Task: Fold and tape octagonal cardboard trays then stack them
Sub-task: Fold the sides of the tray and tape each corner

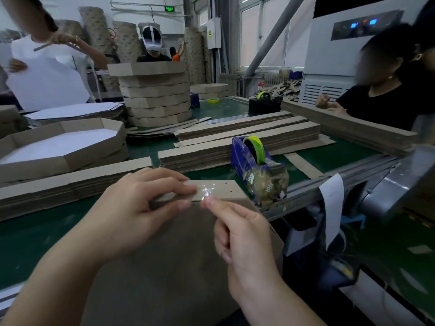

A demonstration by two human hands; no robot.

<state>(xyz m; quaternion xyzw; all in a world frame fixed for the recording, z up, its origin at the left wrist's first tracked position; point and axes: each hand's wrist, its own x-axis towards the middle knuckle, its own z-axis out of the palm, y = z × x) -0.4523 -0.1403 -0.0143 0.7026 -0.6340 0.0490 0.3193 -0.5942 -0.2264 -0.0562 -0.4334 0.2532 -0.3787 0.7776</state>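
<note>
- Right now, taping step: I read a short piece of clear shiny tape going over the end seam of a brown corrugated cardboard strip, which is held up above the green table top.
- Left hand: fingers are curled over the strip's upper edge with the thumb underneath, pinching the cardboard at the seam. The forearm comes in from lower left.
- Right hand: thumb and forefinger pinch the tape's near end right at the cardboard edge, other fingers curled toward the palm. The wrist comes up from lower right.
- Task's thing: the strip sits directly in front, between both hands. It is near the blue tape dispenser with a yellow-green roll; I cannot tell if they touch.
- Next, my call: lay the tape flat, wrap it round the edge and rub it down, with the left pinch holding the seam aligned.
- Tall stack of folded brown octagonal trays stands well apart across the table; stacking is not yet due.
</note>
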